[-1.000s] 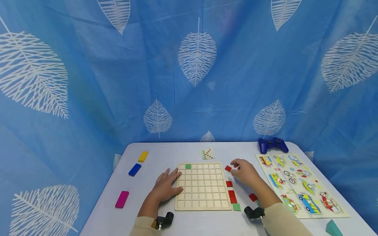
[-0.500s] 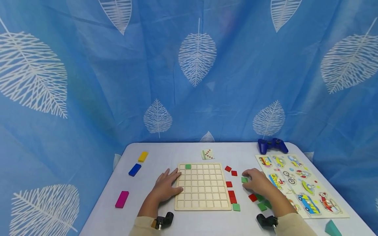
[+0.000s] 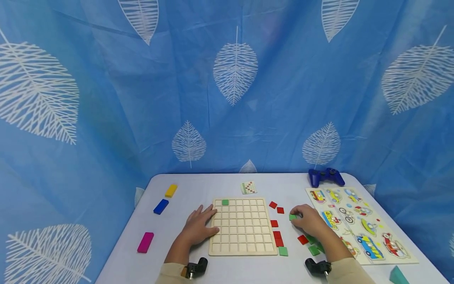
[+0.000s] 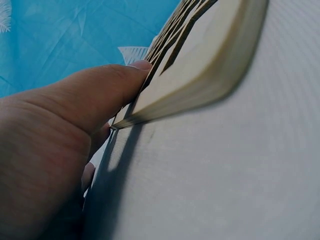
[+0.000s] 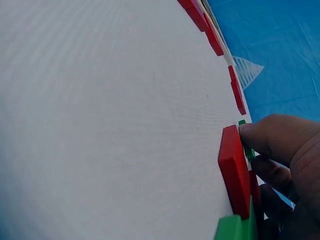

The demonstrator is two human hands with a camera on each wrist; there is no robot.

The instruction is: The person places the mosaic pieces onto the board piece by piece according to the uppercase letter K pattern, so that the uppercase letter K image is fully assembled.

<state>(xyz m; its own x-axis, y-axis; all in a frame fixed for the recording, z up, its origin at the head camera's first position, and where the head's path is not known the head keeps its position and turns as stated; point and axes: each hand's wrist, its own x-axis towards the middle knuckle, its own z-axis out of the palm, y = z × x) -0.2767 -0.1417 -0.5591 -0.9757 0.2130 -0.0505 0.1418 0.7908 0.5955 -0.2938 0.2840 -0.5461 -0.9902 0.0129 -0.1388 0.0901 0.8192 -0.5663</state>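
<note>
Right hand pinching a green tile; left hand on the grid board.
The right hand [image 3: 307,220] pinches the green tile [image 3: 292,217] between thumb and fingers, the grip closed to the tile's width. The tile is on the right side of the table, apart from the grid board [image 3: 242,248]. The left hand [image 3: 197,226], fingers spread and gripping nothing, rests its fingertips on the board's left edge. A second green tile [image 3: 225,202] occupies a far-left cell. The pattern card [image 3: 249,187] lies beyond the board's far edge.
</note>
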